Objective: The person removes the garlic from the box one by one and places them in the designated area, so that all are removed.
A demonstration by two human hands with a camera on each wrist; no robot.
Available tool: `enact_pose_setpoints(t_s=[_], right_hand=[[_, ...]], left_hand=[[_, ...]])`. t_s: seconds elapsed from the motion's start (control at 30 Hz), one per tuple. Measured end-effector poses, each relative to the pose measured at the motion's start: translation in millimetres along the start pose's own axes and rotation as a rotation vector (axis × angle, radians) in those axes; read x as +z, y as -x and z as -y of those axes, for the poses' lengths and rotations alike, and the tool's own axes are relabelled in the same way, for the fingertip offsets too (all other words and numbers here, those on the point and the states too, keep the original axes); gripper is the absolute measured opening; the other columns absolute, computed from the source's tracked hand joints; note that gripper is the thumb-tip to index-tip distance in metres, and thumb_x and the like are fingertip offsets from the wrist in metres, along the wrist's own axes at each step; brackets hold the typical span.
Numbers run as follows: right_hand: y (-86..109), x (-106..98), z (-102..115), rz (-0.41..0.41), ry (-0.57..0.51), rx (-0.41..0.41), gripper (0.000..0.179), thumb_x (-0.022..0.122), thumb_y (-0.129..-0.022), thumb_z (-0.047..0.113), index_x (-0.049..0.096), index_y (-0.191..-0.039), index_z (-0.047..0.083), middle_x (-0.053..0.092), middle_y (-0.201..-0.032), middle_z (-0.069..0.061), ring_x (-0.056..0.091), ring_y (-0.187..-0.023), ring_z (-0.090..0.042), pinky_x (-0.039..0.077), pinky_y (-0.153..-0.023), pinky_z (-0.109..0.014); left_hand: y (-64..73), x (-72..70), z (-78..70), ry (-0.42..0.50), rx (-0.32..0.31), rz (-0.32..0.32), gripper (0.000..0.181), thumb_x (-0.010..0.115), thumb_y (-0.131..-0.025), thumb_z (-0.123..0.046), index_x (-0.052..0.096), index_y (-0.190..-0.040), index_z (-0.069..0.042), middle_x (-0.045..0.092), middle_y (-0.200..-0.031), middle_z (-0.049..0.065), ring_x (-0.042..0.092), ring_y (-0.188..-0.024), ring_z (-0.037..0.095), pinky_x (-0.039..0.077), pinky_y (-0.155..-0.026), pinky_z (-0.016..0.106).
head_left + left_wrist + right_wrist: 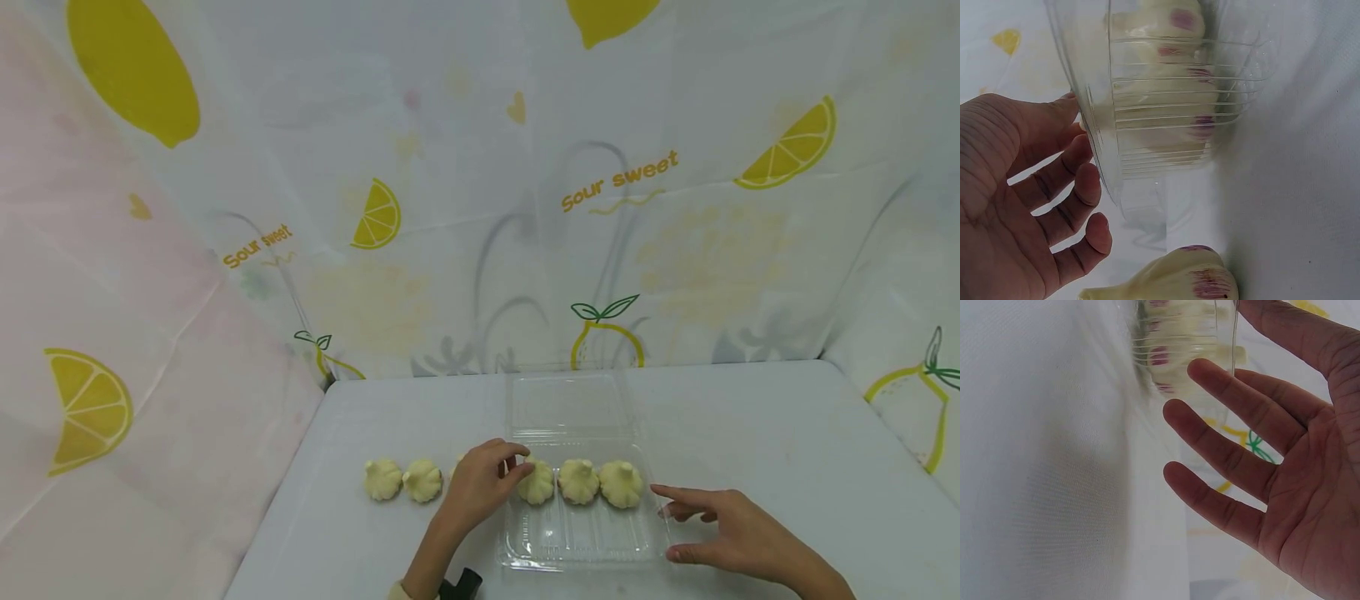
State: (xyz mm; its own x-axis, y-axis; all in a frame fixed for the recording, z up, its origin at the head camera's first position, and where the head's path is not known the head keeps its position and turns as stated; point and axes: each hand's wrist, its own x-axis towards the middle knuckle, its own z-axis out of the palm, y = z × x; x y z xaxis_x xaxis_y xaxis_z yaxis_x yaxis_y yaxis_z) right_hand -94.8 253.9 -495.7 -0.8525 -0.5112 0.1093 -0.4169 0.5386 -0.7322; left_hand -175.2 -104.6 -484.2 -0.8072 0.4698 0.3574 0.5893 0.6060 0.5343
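Three pale garlic bulbs [578, 482] sit in a row in a clear plastic clamshell box [573, 546], its lid [566, 406] folded open behind. My left hand [483, 479] reaches over the box's left rim. Its thumb and forefinger pinch the leftmost bulb [537, 487] near its stalk; the other fingers curl loosely, as the left wrist view shows. At the box's right side, my right hand [723, 529] has its fingers stretched out and spread, with the fingertips right at the rim. Through the box wall in the right wrist view, purple-marked bulbs [1169, 356] show.
Left of the box, garlic bulbs [383, 479] lie in a row on the white tabletop [300, 533], one mostly hidden behind my left hand. Lemon-printed cloth [450, 125] hangs behind and at both sides. A small black object [463, 583] shows by my left wrist.
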Motion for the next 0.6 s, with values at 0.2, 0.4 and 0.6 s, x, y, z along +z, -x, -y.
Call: enact_pose_setpoints(t_s=[0.2, 0.4, 0.6], right_hand=[[-0.1, -0.4, 1.6, 0.003, 0.0, 0.01, 0.066, 0.08, -0.083, 0.036, 0.057, -0.138, 0.008, 0.072, -0.105, 0.005, 0.065, -0.094, -0.006, 0.054, -0.07, -0.031], [0.7, 0.7, 0.9, -0.007, -0.002, 0.001, 0.065, 0.08, -0.083, 0.035, 0.057, -0.138, 0.009, 0.072, -0.106, 0.004, 0.065, -0.094, -0.006, 0.053, -0.069, -0.03], [1.1, 1.7, -0.3, -0.017, -0.005, -0.007, 0.065, 0.081, -0.083, 0.034, 0.057, -0.138, 0.011, 0.072, -0.106, 0.004, 0.065, -0.093, -0.005, 0.053, -0.069, -0.03]], left_hand=[[-1.0, 2.6, -0.5, -0.002, -0.014, 0.026, 0.017, 0.077, -0.087, -0.022, 0.074, -0.1, -0.012, 0.059, -0.076, -0.011, 0.048, -0.065, 0.0, 0.043, -0.058, 0.017], [-1.6, 3.1, -2.0, 0.003, -0.023, 0.043, 0.016, 0.078, -0.086, -0.019, 0.074, -0.099, -0.012, 0.058, -0.076, -0.012, 0.049, -0.065, 0.0, 0.043, -0.059, 0.017], [-0.6, 2.3, -4.0, 0.001, -0.018, 0.038, 0.015, 0.078, -0.085, -0.021, 0.074, -0.097, -0.012, 0.059, -0.078, -0.012, 0.048, -0.065, 0.0, 0.042, -0.058, 0.018]])
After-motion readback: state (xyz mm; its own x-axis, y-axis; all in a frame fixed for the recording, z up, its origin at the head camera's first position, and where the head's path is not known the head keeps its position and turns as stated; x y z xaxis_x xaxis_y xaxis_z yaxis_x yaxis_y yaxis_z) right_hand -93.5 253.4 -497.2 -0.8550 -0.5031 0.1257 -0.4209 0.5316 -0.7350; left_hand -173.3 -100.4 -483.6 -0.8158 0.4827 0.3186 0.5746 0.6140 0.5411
